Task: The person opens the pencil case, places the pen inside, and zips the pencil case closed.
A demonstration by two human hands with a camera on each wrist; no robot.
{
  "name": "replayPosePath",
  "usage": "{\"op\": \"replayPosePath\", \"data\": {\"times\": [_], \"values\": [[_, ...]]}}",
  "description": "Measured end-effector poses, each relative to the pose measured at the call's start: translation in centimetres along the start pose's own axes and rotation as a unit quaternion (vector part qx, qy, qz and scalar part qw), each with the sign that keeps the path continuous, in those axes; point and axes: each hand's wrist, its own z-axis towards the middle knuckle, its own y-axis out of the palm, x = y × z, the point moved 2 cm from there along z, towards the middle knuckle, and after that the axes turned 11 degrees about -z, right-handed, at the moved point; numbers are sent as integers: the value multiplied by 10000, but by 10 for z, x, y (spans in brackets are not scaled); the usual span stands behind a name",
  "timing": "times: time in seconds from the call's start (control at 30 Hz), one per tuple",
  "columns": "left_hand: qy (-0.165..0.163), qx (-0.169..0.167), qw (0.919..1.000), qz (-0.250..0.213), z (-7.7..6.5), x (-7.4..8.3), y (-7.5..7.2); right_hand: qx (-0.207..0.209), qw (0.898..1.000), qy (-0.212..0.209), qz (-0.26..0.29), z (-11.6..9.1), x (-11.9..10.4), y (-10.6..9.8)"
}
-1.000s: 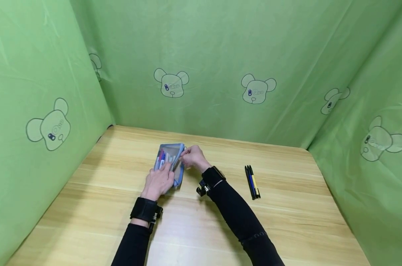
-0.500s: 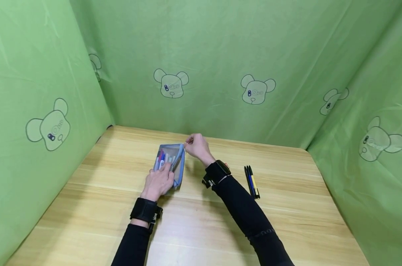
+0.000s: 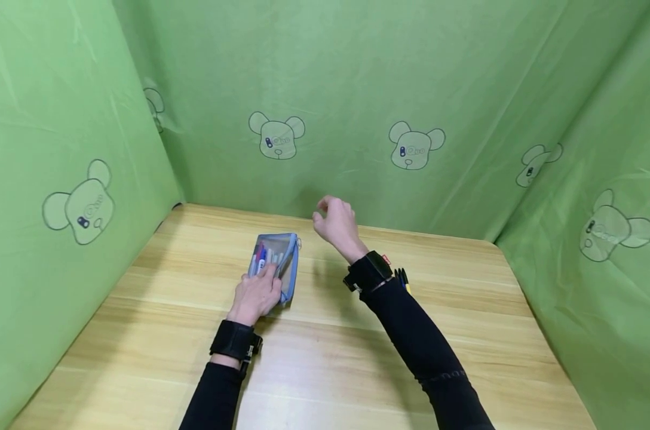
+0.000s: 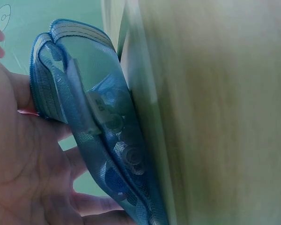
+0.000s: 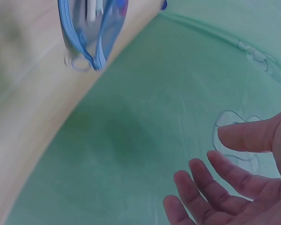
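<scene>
A blue mesh zip pencil case (image 3: 290,283) lies on the table, its zipped side facing right and parted. Several pens and markers (image 3: 261,257) show through it. My left hand (image 3: 255,295) rests on the case's near part with extended fingers; in the left wrist view, fingers (image 4: 96,204) touch the mesh from beside the palm. A ring-shaped zip pull (image 3: 299,242) hangs at the case's far right corner. Up and right of that corner, my right hand (image 3: 337,224) is in the air. Its fingers are loosely bent and hold nothing, as the right wrist view shows.
Several pens (image 3: 402,278), black with blue and yellow parts, lie to the right, mostly hidden behind my right forearm. Green cloth walls (image 3: 346,173) with bear-head prints surround the wooden table (image 3: 465,310) at the back and both sides.
My right hand has slid from the zipped edge to the far corner, let go of the zip pull, and risen away to the right. My left hand has stayed on the case.
</scene>
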Motion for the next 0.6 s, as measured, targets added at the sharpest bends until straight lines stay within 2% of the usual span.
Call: {"op": "replayPosePath", "data": {"times": [0.17,0.6], "values": [[57,23,10000,19,1,1,0,274,9995,-136,-115,-4,6,-19],[88,89,9999,28,-1,3,1,595,9980,33,-203,-18,45,-60]]}}
